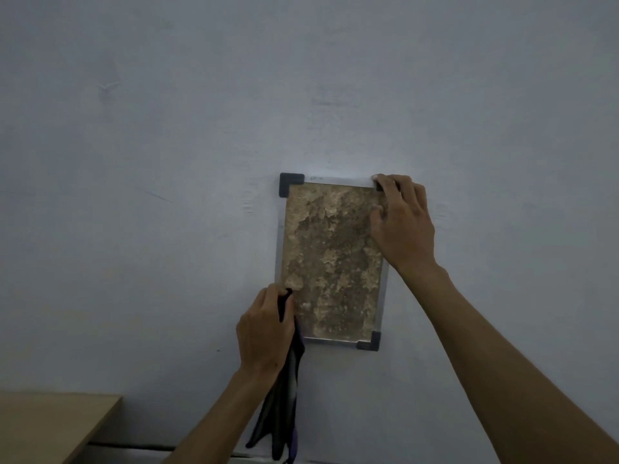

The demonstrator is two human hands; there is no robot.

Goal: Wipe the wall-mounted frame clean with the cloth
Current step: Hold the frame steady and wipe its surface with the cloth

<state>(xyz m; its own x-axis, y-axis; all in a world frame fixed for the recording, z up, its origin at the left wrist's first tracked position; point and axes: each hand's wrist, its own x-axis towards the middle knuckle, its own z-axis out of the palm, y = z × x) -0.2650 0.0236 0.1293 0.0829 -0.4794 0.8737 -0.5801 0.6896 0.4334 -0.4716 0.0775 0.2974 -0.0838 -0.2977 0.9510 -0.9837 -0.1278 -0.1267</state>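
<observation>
Head view gives me the frame (pixel 330 259) hanging on the wall (pixel 201 128), its mottled brown panel edged in silver; my right hand (pixel 403 222) grips its top right corner, fingers curled over the edge; my left hand (pixel 263 333) pinches the dark cloth (pixel 283 406) against the frame's lower left edge, the rest dangling; a wooden worktop (pixel 50 426) sits lower left.

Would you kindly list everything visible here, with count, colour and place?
frame: one, silver edges with dark corner caps, mottled brown panel, on the wall at centre.
cloth: one, dark, hanging from the left hand at the frame's lower left corner.
wall: one, pale blue-grey, fills the background.
tabletop: one, light wood, bottom left.
left hand: one, grips the cloth.
right hand: one, holds the frame's upper right corner.
</observation>
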